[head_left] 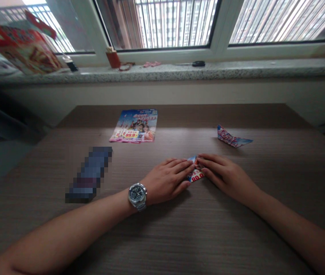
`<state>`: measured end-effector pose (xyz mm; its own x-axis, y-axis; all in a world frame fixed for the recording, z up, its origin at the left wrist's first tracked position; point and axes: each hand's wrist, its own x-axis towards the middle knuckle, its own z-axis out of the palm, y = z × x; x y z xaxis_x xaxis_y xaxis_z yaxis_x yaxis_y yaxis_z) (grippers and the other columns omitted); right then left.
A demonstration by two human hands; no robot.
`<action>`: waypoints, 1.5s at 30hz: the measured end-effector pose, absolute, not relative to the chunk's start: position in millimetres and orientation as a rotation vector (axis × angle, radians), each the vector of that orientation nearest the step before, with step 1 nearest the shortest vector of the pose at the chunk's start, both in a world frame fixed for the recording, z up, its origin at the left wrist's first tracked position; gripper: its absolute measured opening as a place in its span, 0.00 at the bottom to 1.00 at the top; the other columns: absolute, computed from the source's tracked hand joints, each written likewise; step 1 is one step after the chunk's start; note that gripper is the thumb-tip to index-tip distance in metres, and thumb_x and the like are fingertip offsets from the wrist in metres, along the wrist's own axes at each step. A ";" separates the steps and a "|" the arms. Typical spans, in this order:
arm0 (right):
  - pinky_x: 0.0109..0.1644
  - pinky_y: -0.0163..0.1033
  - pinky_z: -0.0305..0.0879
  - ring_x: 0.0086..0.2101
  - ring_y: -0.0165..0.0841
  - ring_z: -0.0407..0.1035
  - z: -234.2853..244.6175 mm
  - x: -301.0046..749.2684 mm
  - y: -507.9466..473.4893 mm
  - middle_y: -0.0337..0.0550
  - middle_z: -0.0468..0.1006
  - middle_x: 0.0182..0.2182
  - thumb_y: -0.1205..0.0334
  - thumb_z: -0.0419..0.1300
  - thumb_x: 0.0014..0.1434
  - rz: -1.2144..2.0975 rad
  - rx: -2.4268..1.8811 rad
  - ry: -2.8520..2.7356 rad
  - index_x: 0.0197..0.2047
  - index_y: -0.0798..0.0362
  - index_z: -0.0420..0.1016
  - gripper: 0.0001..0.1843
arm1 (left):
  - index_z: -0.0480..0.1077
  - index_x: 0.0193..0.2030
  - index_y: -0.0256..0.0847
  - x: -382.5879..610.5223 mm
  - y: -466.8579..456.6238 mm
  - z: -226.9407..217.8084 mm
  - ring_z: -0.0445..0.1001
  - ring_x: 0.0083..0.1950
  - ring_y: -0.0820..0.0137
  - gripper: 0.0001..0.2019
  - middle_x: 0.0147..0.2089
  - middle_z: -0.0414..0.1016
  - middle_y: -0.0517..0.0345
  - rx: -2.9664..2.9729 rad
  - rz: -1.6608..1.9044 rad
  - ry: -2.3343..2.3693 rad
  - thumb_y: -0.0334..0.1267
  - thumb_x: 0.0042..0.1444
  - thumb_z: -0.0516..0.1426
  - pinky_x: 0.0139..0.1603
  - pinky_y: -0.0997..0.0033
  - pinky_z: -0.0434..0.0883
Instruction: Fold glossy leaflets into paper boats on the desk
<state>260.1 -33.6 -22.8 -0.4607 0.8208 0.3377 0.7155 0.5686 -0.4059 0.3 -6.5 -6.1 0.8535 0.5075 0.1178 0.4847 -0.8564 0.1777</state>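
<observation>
A small folded flyer (pixel 196 177), printed in blue and red with part of a price showing, lies on the table between my two hands. My left hand (pixel 169 177), with a metal watch (pixel 137 196) on its wrist, has its fingers over the flyer's left side and its thumb by the lower edge. From the right, my right hand (pixel 225 175) grips the flyer's other side between fingers and thumb. Fingertips cover much of the paper. Beyond my right hand, another folded piece of printed paper (pixel 232 139) stands partly raised on the table.
Overlapping flyers (pixel 136 126) lie at the back left of the wooden table (pixel 156 236). A dark, pixelated flat object (pixel 90 173) is left of my left hand. On the stone windowsill (pixel 156 74) are black-handled scissors (pixel 198 63), a red-brown case (pixel 113 58) and a red package (pixel 33 51).
</observation>
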 end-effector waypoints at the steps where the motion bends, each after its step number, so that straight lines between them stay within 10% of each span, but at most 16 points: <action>1: 0.62 0.49 0.68 0.57 0.41 0.70 -23.5 259.5 -32.4 0.53 0.74 0.59 0.60 0.54 0.70 0.283 -1.242 -2.277 0.60 0.52 0.73 0.18 | 0.55 0.73 0.41 0.3 -6.5 -6.0 0.60 0.72 0.61 0.26 0.73 0.59 0.51 2.882 0.245 0.772 0.47 0.73 0.46 0.73 0.58 0.55; 27: 0.58 0.52 0.66 0.52 0.44 0.70 -21.9 255.3 -22.1 0.50 0.76 0.49 0.58 0.60 0.66 0.454 -1.283 -2.081 0.51 0.49 0.75 0.12 | 0.62 0.68 0.43 2.3 -3.3 -5.0 0.67 0.66 0.59 0.22 0.68 0.66 0.51 2.871 0.387 0.633 0.45 0.71 0.51 0.71 0.51 0.60; 45: 0.40 0.43 0.77 0.35 0.37 0.78 -8.3 240.9 -39.4 0.44 0.83 0.36 0.49 0.68 0.57 1.171 -1.271 -1.525 0.43 0.50 0.76 0.16 | 0.73 0.47 0.38 3.3 0.0 1.7 0.78 0.42 0.72 0.06 0.42 0.79 0.55 2.065 0.845 0.859 0.34 0.66 0.57 0.43 0.74 0.75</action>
<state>240.9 -39.4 -8.3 -0.1620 0.9865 0.0237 0.2316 0.0614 -0.9709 3.3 0.0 1.7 0.5599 0.7786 0.2834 0.2963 -0.5075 0.8091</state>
